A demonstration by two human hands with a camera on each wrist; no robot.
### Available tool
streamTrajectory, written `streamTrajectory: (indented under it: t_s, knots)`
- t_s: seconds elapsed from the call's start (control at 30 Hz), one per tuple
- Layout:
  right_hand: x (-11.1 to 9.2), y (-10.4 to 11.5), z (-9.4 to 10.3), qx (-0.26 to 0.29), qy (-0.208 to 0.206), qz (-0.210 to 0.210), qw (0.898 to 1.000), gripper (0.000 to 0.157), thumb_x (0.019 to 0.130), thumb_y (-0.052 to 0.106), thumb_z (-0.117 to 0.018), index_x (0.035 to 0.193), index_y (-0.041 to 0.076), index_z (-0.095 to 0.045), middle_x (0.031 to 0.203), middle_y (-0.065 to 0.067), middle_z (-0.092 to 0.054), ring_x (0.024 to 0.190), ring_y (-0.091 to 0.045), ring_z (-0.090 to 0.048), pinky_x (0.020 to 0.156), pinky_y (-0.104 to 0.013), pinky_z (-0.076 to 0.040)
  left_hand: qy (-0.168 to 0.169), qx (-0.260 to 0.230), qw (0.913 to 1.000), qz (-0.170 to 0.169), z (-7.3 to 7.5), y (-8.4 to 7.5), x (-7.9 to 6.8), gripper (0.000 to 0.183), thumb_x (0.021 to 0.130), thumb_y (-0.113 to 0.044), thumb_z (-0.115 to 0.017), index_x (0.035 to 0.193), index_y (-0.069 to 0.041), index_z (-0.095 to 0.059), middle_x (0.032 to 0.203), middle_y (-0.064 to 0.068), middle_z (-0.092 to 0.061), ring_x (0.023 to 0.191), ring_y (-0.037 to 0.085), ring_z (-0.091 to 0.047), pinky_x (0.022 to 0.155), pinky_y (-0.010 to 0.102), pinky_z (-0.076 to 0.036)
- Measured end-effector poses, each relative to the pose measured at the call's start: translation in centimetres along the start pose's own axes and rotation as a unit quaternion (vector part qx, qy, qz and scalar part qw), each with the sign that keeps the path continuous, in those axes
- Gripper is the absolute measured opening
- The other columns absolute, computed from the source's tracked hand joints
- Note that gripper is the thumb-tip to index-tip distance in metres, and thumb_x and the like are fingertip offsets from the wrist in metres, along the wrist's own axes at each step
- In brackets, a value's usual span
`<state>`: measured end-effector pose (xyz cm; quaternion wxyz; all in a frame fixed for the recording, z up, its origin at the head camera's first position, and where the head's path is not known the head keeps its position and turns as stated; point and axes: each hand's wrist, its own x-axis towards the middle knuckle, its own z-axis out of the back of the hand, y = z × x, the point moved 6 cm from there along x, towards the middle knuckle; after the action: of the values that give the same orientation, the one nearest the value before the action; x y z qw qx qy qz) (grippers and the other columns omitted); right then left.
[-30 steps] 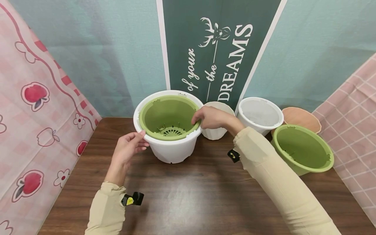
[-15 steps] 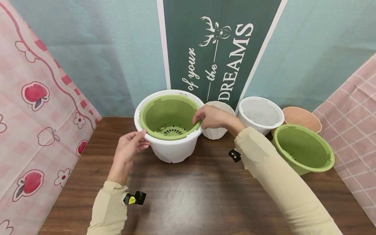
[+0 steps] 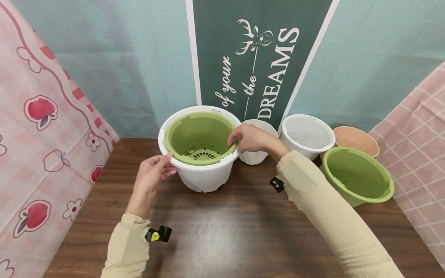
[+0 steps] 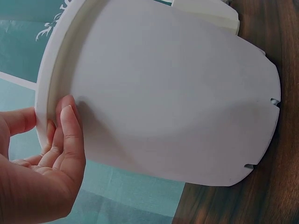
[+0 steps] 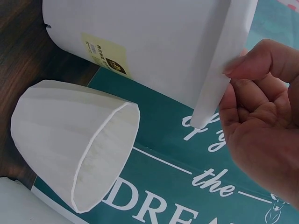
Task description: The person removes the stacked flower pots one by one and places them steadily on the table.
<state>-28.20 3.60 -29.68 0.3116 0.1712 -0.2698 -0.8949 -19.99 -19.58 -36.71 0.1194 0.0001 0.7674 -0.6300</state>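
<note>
A green plastic flowerpot point(image 3: 200, 131) with a slotted bottom sits nested inside a larger white flowerpot point(image 3: 205, 179) on the wooden table. At the white pot's left front, my left hand point(image 3: 153, 175) pinches its rim, thumb on the edge. The left wrist view has fingertips point(image 4: 72, 123) under the white lip, against the outer wall. On the right side, my right hand point(image 3: 251, 138) reaches over and grips the green pot's rim, fingers curled over into it. In the right wrist view its thumb point(image 5: 238, 67) lies right at the white rim; the fingers' inner ends are hidden.
Right of the nested pair stand a small cream faceted pot point(image 3: 253, 157), a white pot point(image 3: 307, 133), an orange pot point(image 3: 358, 141) and another green pot point(image 3: 358, 173). A teal cloth point(image 3: 139, 69) hangs behind the table point(image 3: 215, 239); pink cloths flank both sides.
</note>
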Motion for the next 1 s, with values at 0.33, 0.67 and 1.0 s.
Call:
streamTrajectory:
  t_s: [0.33,0.67,1.0]
  knots:
    - [0.24,0.02,-0.14,-0.001,0.031,0.016,0.999,0.038,0.061,-0.014,-0.052,0.095,-0.003,-0.066,0.090,-0.009,-0.065,0.074,-0.017,-0.048,0.060,-0.023,-0.039,0.001,-0.006,1.0000,-0.001,0.06,0.11,0.06,0.018,0.092,-0.014,-0.055,0.088,0.003,-0.053,0.064,0.000,-0.061,0.061,0.010,-0.062,0.063,0.020,-0.054]
    - [0.49,-0.14,-0.12,-0.016,0.040,-0.012,0.999,0.039,0.061,-0.014,-0.052,0.095,-0.002,-0.067,0.081,-0.005,-0.063,0.067,-0.015,-0.043,0.054,-0.022,-0.036,0.002,-0.003,1.0000,-0.006,0.01,0.23,0.12,0.018,0.093,-0.014,-0.055,0.088,0.003,-0.053,0.064,0.000,-0.062,0.062,0.009,-0.062,0.063,0.021,-0.054]
    - [0.48,-0.38,-0.01,0.013,0.018,-0.034,0.999,0.037,0.060,-0.015,-0.054,0.090,-0.001,-0.068,0.080,-0.003,-0.063,0.069,-0.016,-0.045,0.053,-0.022,-0.035,-0.003,0.002,1.0000,-0.002,0.15,0.36,0.31,0.016,0.093,-0.015,-0.054,0.086,0.000,-0.054,0.064,0.000,-0.062,0.062,0.010,-0.063,0.064,0.021,-0.055]
